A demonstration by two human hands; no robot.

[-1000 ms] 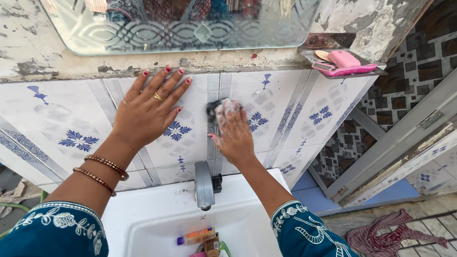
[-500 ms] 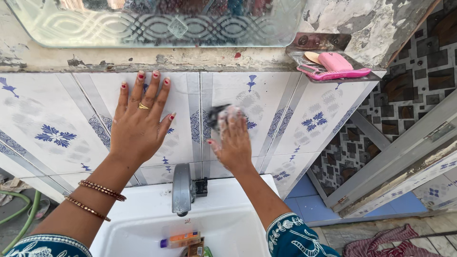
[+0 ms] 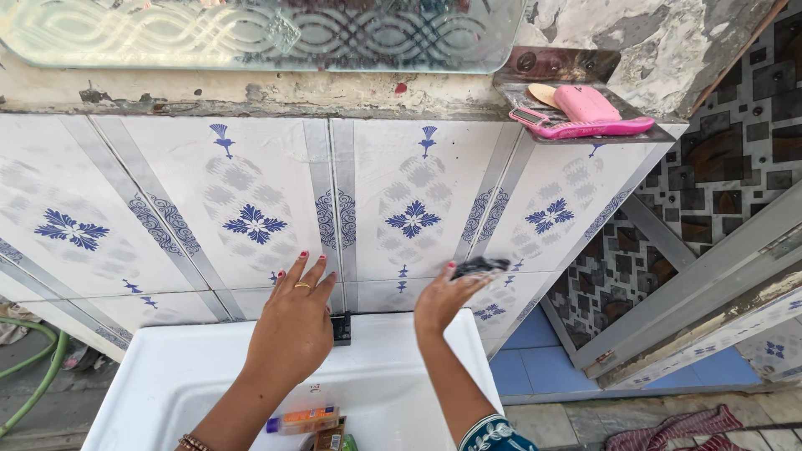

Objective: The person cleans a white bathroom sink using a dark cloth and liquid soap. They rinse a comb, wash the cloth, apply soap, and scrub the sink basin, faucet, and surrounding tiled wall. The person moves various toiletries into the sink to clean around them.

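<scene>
Head view, only cam I've got. My left hand [image 3: 292,330] sits low on the tiled wall [image 3: 192,192] right above the sink [image 3: 167,376], palm down, fingers together and slightly curled, gold ring showing. It hides whatever is under the palm, so I can't tell if it grips anything or just rests. A small black fitting [image 3: 341,328] pokes out just right of that hand, touching the sink's back rim.

My right hand [image 3: 443,301] is up against the wall too, just right of the left, w/ fingers pinched shut on a dark scrub pad [image 3: 480,266]. Pad is at the fingertips, pressed to the tile near a grey stripe, beyond the sink's back right corner.

Containers: the white sink lies below both hands, nearer me. In its basin, below the left wrist, an orange tube w/ purple cap [image 3: 305,419] lies on its side; beside it a brown packet [image 3: 332,436], half cut off by the frame edge. Something green next to that, too little showing to name.

Up and right of the right hand, well apart, a small metal shelf [image 3: 660,134] is fixed in the wall corner. It holds a pink comb [image 3: 585,128], a pink case [image 3: 589,103] on top of it, and a tan oval piece [image 3: 547,94] behind.

Mirror [image 3: 251,33] w/ etched border runs along the top, above both hands. Green hose [image 3: 33,380] on the ground far left of the left hand; striped red cloth [image 3: 668,430] on the floor far right.
</scene>
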